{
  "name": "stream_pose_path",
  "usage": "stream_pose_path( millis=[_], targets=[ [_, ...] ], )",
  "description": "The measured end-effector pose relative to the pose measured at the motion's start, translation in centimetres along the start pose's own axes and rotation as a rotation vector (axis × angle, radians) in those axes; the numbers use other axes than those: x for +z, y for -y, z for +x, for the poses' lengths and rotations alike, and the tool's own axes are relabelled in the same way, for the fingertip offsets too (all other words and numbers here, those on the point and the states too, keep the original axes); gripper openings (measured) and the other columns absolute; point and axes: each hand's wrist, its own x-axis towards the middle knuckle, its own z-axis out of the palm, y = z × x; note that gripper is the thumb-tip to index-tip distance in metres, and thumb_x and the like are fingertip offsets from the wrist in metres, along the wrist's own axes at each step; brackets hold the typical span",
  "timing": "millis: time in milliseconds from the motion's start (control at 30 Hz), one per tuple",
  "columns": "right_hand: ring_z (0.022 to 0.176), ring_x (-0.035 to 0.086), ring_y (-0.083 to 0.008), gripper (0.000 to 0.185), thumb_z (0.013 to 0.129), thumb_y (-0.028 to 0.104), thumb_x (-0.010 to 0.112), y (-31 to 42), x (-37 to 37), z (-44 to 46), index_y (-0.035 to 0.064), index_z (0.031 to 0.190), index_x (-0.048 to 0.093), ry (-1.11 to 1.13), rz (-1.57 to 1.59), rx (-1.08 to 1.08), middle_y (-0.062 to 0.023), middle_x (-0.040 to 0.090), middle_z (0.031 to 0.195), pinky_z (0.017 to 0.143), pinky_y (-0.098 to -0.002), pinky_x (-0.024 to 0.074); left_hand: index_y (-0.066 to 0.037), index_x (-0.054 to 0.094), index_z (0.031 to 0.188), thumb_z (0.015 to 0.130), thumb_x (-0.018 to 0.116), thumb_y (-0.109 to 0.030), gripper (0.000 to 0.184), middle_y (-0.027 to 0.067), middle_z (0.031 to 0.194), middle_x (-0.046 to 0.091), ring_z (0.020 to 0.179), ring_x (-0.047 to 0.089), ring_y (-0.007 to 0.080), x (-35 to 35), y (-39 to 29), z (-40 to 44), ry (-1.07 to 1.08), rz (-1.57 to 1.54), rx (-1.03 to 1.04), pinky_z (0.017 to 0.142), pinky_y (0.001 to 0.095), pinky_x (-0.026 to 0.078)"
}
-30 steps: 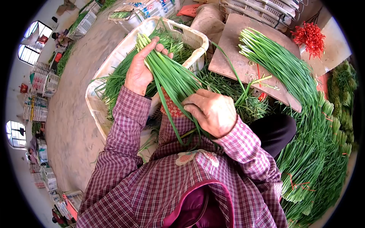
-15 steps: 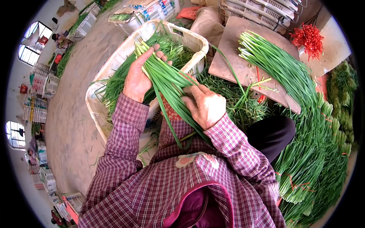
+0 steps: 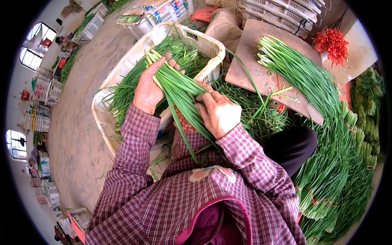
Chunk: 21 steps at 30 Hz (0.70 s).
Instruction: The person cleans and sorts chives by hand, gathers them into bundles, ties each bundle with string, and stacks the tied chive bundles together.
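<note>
A bunch of garlic chives (image 3: 179,85) lies slantwise across both hands, pale stem ends at the upper left and green leaves trailing toward my lap. My left hand (image 3: 149,87) is wrapped round it near the stem ends, thumb on top. Lower down, my right hand (image 3: 220,113) closes over the leaves with bent fingers. Beneath and behind the hands stands a white plastic crate (image 3: 215,64) holding loose chives (image 3: 132,92). A few long leaves hang apart from the held bunch.
To the right, a board (image 3: 250,49) bears a pile of chives (image 3: 292,67). Red ties (image 3: 331,45) hang beyond it. Tied chive bundles (image 3: 326,175) are heaped at my right, with loose leaves (image 3: 265,122) below the board. Stacked crates (image 3: 281,14) stand behind.
My right hand has shifted slightly left along the leaves. My left hand keeps its grip on the bunch, nearly in the same place.
</note>
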Motion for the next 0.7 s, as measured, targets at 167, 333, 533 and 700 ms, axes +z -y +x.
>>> stream_pose_path(
  millis=[167,333,533,700],
  targets=[
    [0.076,0.065,-0.0289,0.019,0.081,0.025,0.067,-0.2,0.9,0.4,0.0092,0.09,0.061,0.003,-0.006,-0.017,-0.0094,0.063,0.082,0.058,-0.0403,0.0518,0.0,0.052,0.121,0.096,0.054,-0.014,0.029,0.0092,0.097,0.06,0.096,0.06,0.0252,-0.4,0.2,0.0,0.008,-0.028,-0.001,0.1,0.047,0.046],
    [0.069,0.065,-0.0315,0.016,0.081,0.022,0.065,0.0,0.2,1.0,0.0079,0.086,0.063,0.092,0.22,0.08,-0.0127,0.066,0.08,0.061,-0.0429,0.0517,0.0,0.053,0.12,0.095,0.055,-0.014,0.029,0.0086,0.097,0.06,0.096,0.059,0.0249,-0.2,0.2,-0.2,-0.005,-0.019,-0.001,0.097,0.0456,0.048],
    [0.059,0.063,-0.02,0.015,0.086,0.019,0.062,-1.8,-0.5,0.8,0.004,0.088,0.064,0.365,0.793,0.228,-0.0077,0.067,0.075,0.057,-0.0311,0.0504,-0.001,0.054,0.118,0.094,0.056,-0.014,0.027,0.0085,0.098,0.06,0.095,0.06,0.025,-0.7,0.2,0.0,-0.026,-0.009,0.0,0.097,0.0456,0.048],
    [0.063,0.061,-0.0083,0.017,0.091,0.018,0.063,-3.1,-7.3,1.1,0.0017,0.094,0.063,0.852,1.161,0.351,-0.0022,0.065,0.078,0.053,-0.0211,0.0494,-0.003,0.055,0.111,0.097,0.052,-0.016,0.019,0.0092,0.09,0.065,0.092,0.061,0.0264,-2.2,0.1,0.3,0.024,-0.097,-0.013,0.101,0.0487,0.045]
  ],
)
